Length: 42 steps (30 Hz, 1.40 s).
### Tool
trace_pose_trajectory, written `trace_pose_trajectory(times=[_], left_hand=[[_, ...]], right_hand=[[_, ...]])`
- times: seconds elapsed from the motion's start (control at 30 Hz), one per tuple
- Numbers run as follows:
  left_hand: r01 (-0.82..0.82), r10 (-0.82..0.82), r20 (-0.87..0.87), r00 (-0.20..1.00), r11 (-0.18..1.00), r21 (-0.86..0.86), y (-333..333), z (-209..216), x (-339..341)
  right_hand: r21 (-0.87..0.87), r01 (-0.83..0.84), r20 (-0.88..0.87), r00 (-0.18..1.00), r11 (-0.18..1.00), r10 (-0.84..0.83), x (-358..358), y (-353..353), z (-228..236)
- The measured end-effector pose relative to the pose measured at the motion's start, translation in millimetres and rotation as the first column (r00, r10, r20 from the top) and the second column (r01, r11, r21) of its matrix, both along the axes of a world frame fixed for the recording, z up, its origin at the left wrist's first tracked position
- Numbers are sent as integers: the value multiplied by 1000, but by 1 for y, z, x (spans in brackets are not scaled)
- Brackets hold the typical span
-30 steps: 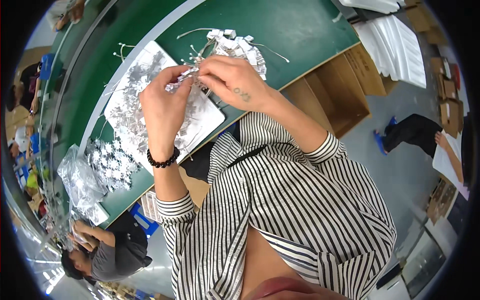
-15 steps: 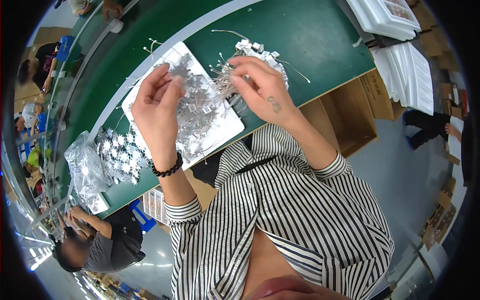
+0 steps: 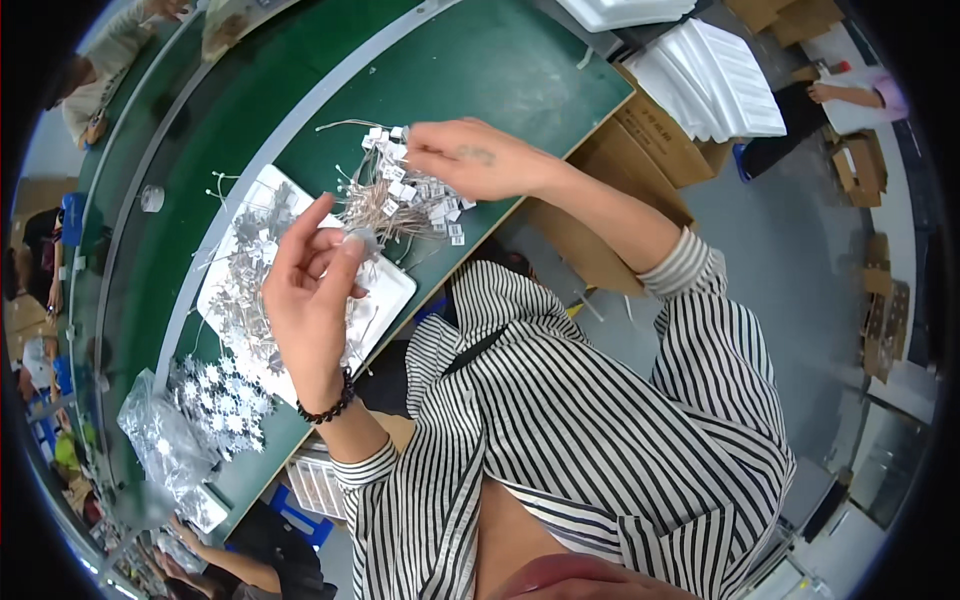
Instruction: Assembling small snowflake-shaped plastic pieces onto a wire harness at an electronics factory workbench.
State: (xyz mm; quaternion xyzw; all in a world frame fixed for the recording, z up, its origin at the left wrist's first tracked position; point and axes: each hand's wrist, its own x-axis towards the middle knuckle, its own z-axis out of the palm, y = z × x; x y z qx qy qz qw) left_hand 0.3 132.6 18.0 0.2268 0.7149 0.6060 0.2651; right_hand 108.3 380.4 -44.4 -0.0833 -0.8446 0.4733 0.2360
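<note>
My left hand is over a white tray, thumb and fingertips closed on a small silvery piece. On the tray lies a tangle of silvery pieces with thin wires. My right hand reaches in over a heap of thin wires with white tags. Its fingers are drawn together at the top of the heap; whatever is in them cannot be made out. Left of the tray, silvery snowflake-shaped pieces lie in a pile beside a clear plastic bag.
The green table has a pale curved strip along its far side. Cardboard boxes stand at its right edge, with stacked white foam trays above. Another person's arms show at lower left.
The view has turned, shifting the table down and left. My right hand has moved from the wire ends to the tagged side of the heap. A silvery piece now shows in my left fingertips.
</note>
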Motion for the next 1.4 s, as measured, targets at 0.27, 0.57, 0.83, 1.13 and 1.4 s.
trace_pose_trajectory(times=[0.27, 0.57, 0.83, 1.13, 1.4], left_hand=[[-118, 111, 103, 988, 991, 62, -19, -4, 8], [-303, 261, 172, 950, 901, 309, -32, -11, 1], [-345, 300, 173, 938, 856, 385, -36, -8, 8], [-414, 378, 173, 910, 788, 456, -40, -16, 7], [-451, 380, 247, 891, 689, 567, -39, -24, 11]], right_hand=[[-137, 87, 305, 952, 987, -42, -30, -16, 23], [-276, -79, 96, 989, 958, 110, -21, -122, 73], [-434, -115, 38, 989, 893, 146, -33, -144, 68], [-538, -118, 83, 978, 835, 192, -36, -148, 72], [-964, -154, -71, 936, 218, 346, -43, -154, 69]])
